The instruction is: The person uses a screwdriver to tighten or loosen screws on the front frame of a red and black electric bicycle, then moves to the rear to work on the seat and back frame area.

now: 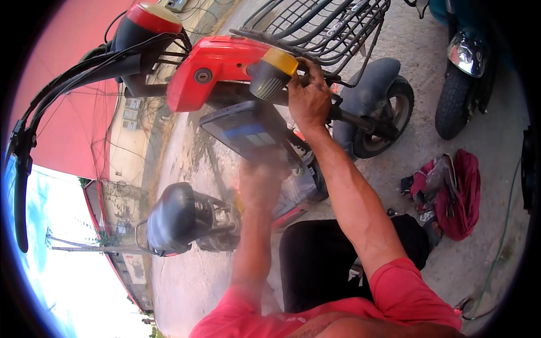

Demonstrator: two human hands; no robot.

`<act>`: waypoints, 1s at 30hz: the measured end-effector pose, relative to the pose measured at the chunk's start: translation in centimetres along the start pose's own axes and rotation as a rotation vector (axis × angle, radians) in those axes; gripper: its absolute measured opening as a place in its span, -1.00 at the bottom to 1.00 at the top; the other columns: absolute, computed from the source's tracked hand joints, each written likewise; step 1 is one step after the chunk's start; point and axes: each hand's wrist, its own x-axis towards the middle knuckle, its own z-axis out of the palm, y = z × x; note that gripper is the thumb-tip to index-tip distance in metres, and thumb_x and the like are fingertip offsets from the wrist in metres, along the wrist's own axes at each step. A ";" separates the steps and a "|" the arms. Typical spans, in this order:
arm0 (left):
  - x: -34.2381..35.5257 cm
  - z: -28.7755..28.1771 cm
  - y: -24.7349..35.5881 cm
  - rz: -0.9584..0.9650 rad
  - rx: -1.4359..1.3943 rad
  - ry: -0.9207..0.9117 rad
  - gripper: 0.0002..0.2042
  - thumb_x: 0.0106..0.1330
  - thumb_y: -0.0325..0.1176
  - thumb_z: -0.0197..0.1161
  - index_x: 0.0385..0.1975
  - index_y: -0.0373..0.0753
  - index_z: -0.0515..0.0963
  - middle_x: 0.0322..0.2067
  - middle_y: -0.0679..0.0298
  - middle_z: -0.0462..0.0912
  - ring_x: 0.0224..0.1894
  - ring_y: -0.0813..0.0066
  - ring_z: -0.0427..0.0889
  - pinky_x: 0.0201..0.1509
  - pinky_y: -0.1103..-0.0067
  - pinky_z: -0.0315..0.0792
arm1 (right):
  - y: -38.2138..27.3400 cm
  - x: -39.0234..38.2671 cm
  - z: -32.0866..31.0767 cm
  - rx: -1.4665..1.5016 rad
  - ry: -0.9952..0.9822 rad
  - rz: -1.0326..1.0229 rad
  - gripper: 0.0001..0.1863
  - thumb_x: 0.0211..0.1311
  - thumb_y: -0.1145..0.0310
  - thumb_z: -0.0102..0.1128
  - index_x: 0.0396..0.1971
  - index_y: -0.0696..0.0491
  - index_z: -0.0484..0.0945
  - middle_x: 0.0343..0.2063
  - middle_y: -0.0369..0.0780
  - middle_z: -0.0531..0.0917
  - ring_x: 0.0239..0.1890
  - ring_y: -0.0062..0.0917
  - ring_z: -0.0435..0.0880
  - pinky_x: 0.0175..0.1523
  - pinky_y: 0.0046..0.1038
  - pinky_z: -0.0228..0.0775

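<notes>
On the red scooter point(194, 90), a yellow-and-grey part point(271, 76) is pinched by the right hand point(310, 100); whether the blurred left hand point(262, 179) is spread cannot be told. Beneath the scooter, ground point(191, 284) is seen; beyond, a beige wall point(128, 160).

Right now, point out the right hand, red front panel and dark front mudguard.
Right hand point(310, 98), head view: back of the hand.
Red front panel point(225, 58), head view: broad face.
Dark front mudguard point(363, 91), head view: outer surface.
</notes>
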 end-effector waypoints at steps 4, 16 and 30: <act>-0.4 0.2 -0.1 0.029 0.010 -0.039 -0.62 0.28 -0.32 0.49 0.05 -0.22 0.57 -0.12 0.20 0.70 -0.34 0.37 0.59 -0.21 0.41 0.51 | 0.9 -0.3 0.5 0.009 0.025 0.016 -0.42 0.26 -0.29 0.24 0.07 -0.16 0.63 -0.34 -0.17 0.75 -0.27 -0.19 0.74 -0.14 -0.21 0.54; -7.8 -5.9 0.3 -0.112 -0.201 0.117 -0.65 0.36 -0.45 0.38 0.13 -0.21 0.56 0.05 0.16 0.69 -0.24 0.40 0.63 -0.13 0.46 0.56 | 0.7 -0.1 0.0 0.001 0.016 -0.045 -0.54 0.39 0.01 0.31 0.10 0.02 0.59 -0.21 -0.14 0.78 -0.25 -0.25 0.76 -0.10 -0.22 0.55; -20.9 -20.7 -8.8 -0.483 -0.119 0.796 -0.87 0.45 -0.36 0.31 -0.09 -0.09 0.56 -0.30 0.39 0.70 -0.39 0.53 0.67 -0.29 0.51 0.64 | 2.7 1.7 1.7 0.103 0.067 -0.170 -0.45 0.45 0.04 0.26 0.17 0.19 0.51 -0.22 -0.11 0.78 -0.22 -0.32 0.77 -0.09 -0.37 0.53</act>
